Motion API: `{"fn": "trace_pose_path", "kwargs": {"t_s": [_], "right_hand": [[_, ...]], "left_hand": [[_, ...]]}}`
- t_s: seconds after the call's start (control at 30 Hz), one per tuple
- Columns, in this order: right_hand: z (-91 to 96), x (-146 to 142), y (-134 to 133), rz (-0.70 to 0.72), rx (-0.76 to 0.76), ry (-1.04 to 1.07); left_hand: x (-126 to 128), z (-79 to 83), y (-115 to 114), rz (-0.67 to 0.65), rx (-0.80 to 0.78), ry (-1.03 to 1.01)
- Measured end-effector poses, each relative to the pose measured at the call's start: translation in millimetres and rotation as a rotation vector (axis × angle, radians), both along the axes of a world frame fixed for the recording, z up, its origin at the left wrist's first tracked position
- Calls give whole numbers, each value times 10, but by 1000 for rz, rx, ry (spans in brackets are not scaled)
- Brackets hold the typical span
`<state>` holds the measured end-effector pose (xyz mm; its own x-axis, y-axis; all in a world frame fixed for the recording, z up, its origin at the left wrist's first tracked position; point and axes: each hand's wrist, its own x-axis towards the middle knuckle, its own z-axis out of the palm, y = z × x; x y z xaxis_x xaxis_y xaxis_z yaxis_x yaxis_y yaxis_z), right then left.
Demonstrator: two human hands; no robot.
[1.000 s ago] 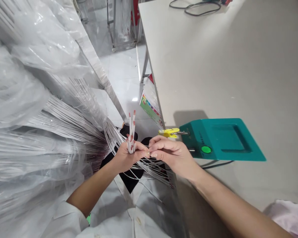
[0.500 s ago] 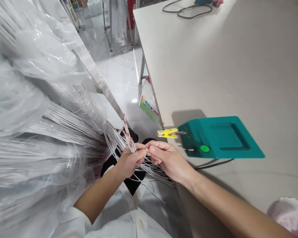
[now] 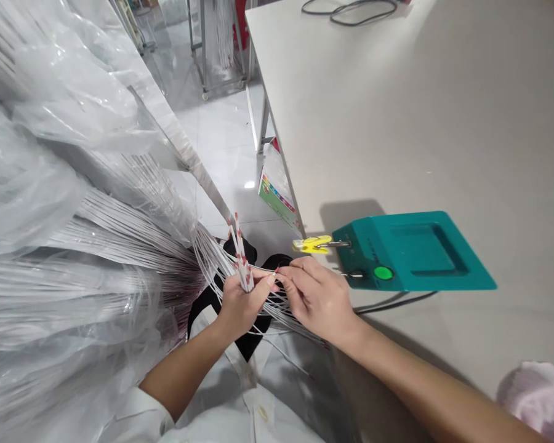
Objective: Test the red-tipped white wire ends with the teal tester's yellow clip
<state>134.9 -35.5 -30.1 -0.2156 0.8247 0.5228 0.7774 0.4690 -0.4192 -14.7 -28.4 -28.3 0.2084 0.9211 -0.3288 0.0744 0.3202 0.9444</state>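
My left hand [image 3: 242, 301] is closed around a small bunch of thin white wires with red-marked ends [image 3: 239, 251] that stick up above its fingers. My right hand [image 3: 316, 298] is right beside it, fingertips pinched on one thin white wire at the left hand's thumb. Many more white wires [image 3: 120, 234] fan out from clear plastic bags on the left and run under both hands. A teal box [image 3: 410, 251] with a green button [image 3: 383, 272] and a yellow clip [image 3: 311, 245] on its left side sits on the table just right of my right hand.
The grey-white table [image 3: 420, 123] fills the right side, with a black cable [image 3: 351, 12] coiled at its far end. Clear plastic bags [image 3: 50, 123] pile up on the left. A coloured carton [image 3: 277, 191] stands on the floor under the table edge. Pink cloth [image 3: 540, 394] lies at lower right.
The bunch in my left hand has tilted from upright to leaning left. My right hand has stayed at the left hand's fingertips, shifting slightly.
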Motion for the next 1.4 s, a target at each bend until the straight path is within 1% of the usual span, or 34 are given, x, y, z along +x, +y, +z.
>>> {"fn": "trace_pose_path", "kwargs": {"t_s": [0.07, 0.13, 0.2, 0.23, 0.3, 0.4, 0.47, 0.53, 0.63, 0.7, 0.77, 0.87, 0.93, 1.0, 1.07, 1.2, 1.27, 1.3, 1.37, 1.4], "right_hand": [[-10, 31, -5, 17, 99, -179], [-12, 63, -3, 53, 173, -286], [2, 93, 0, 93, 193, -316], [14, 105, 2, 109, 171, -303], [48, 117, 2, 121, 55, -193], [103, 96, 4, 76, -181, 150], [131, 63, 10, 51, -276, 319], [145, 32, 20, 66, -329, 368], [134, 22, 36, 137, -351, 371], [109, 47, 41, 177, -305, 320], [79, 82, 40, 192, -205, 178], [59, 118, 33, 192, -35, -97], [72, 119, 31, 192, 9, -213], [105, 109, 31, 195, 5, -254], [157, 106, 32, 208, -27, -248], [323, 190, 39, 253, -139, -146], [415, 292, 59, 214, -127, -118], [455, 353, 76, 160, -86, -148], [517, 476, 124, 27, 1, -308], [535, 530, 152, -17, 16, -418]], "left_hand": [[24, 18, -20, 21, 21, 43], [45, 23, -32, 34, 34, 64], [48, 15, -33, 45, 38, 66], [42, 9, -29, 56, 35, 59], [17, -7, -17, 83, 20, 36], [-27, -23, -2, 96, 9, 16], [-44, -26, 0, 70, 12, 9], [-49, -20, 0, 31, 20, 3], [-47, 10, 14, -55, 58, 17], [-48, 41, 32, -124, 81, 41], [-52, 69, 48, -175, 93, 76], [-54, 88, 49, -203, 102, 136], [-47, 80, 34, -195, 113, 154], [-31, 63, 17, -162, 103, 151], [-9, 46, 11, -115, 67, 132], [39, 39, 56, -47, 5, 71], [63, 61, 99, -18, -35, 33], [76, 78, 122, -6, -60, 9], [107, 117, 168, 11, -96, -44], [125, 136, 190, 15, -106, -66]]}}
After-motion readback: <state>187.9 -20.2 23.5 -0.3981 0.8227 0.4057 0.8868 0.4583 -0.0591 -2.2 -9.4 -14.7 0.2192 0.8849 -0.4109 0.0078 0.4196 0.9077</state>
